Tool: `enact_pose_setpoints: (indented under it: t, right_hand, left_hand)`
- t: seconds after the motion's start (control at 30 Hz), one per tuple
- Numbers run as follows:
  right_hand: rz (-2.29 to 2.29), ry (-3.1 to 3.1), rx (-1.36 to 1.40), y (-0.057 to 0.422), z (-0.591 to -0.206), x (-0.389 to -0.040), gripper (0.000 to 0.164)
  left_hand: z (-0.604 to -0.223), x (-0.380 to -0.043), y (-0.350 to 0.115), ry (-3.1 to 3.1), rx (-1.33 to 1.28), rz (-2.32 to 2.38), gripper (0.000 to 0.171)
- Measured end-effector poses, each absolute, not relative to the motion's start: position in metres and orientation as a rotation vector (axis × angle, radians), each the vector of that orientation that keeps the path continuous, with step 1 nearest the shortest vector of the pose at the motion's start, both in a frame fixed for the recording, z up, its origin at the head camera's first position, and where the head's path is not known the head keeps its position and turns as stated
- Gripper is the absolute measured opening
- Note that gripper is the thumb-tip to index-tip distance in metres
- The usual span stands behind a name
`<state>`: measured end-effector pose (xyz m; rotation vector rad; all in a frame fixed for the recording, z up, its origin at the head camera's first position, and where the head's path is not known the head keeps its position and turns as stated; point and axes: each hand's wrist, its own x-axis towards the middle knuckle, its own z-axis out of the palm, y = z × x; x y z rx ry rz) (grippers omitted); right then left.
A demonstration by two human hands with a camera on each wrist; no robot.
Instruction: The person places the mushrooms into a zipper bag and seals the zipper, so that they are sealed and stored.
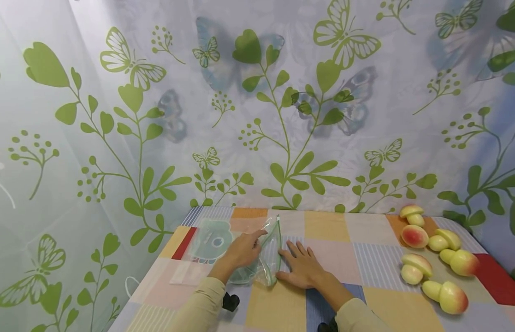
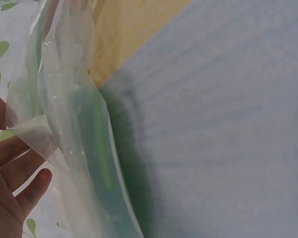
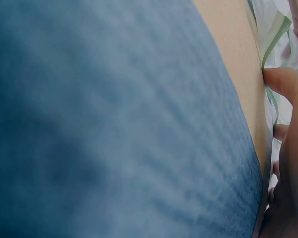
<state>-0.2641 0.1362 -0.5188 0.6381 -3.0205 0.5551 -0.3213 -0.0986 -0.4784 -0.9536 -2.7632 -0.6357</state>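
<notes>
A clear plastic zip bag (image 1: 269, 265) with a green strip along its right edge lies on the table, its film lifted and parted there. With thumb and fingers, my left hand (image 1: 242, 251) pinches the upper film; in the left wrist view a corner of film (image 2: 37, 134) sits between them. My right hand (image 1: 303, 267) rests flat on the cloth, fingers spread, its thumb touching the strip edge (image 3: 274, 42) in the right wrist view. A teal cartoon print (image 1: 213, 240) shows on flat plastic at the left; I cannot tell whether it is the same bag.
Several yellow toy mushrooms (image 1: 415, 268), some with reddish caps, lie at the table's right side. A patchwork cloth (image 1: 323, 226) covers the table. Patterned curtains (image 1: 224, 138) stand behind and at the left. A small black object (image 1: 230, 302) is near my left sleeve.
</notes>
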Motion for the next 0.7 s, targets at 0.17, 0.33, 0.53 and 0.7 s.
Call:
enact_pose_setpoints:
  t: [0.17,0.33,0.53,0.7]
  right_hand:
    - [0.556,-2.999,0.659,0.138,-0.522,-0.265,0.080]
    - [0.543,-2.984,0.657,0.139,-0.532,-0.270,0.081]
    - [0.533,-2.987,0.642,0.139,-0.538,-0.273,0.080]
    - [0.525,-2.986,0.634,0.140,-0.537,-0.274,0.080]
  left_hand:
    - [-0.480,-0.320,-0.096,-2.740,-0.993,-0.571,0.044]
    - [-0.483,-0.320,-0.093,-2.698,-1.043,-0.505,0.034]
    - [-0.486,-0.322,-0.090,-2.709,-1.041,-0.538,0.031]
    - [-0.486,-0.322,-0.087,-2.723,-0.980,-0.588,0.027]
